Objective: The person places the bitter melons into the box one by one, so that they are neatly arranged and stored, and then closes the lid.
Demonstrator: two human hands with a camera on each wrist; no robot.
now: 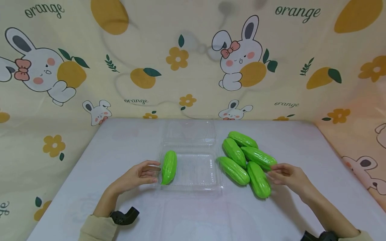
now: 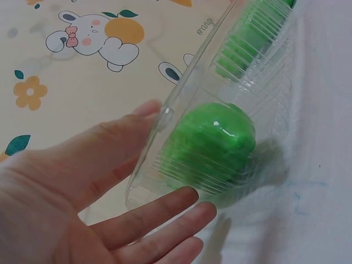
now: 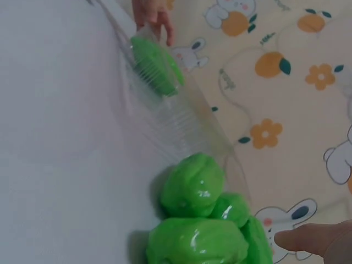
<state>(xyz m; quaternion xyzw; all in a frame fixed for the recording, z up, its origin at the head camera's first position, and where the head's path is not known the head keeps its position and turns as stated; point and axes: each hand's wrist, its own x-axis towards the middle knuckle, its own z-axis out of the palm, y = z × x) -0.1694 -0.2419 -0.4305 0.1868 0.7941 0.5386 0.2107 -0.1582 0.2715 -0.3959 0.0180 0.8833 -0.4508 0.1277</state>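
Observation:
A glossy green gourd [image 1: 169, 167], shaped like a stubby cucumber, lies along the left side of a clear plastic box [image 1: 196, 188]. My left hand [image 1: 144, 173] is at the box's left wall with relaxed fingers. In the left wrist view the thumb and the straight fingers lie close about the box's edge; firm contact is unclear. Several more green gourds [image 1: 233, 170] form a pile right of the box. Beside the pile's right end, my right hand [image 1: 291, 179] has its fingertips at one gourd [image 1: 258, 158]; whether they touch it I cannot tell.
The box's clear lid [image 1: 190, 131] is folded back towards the far edge of the white table [image 1: 129, 137]. Behind the table hangs a cloth [image 1: 193, 80] printed with rabbits and oranges. Each wrist carries a black camera mount [image 1: 124, 216].

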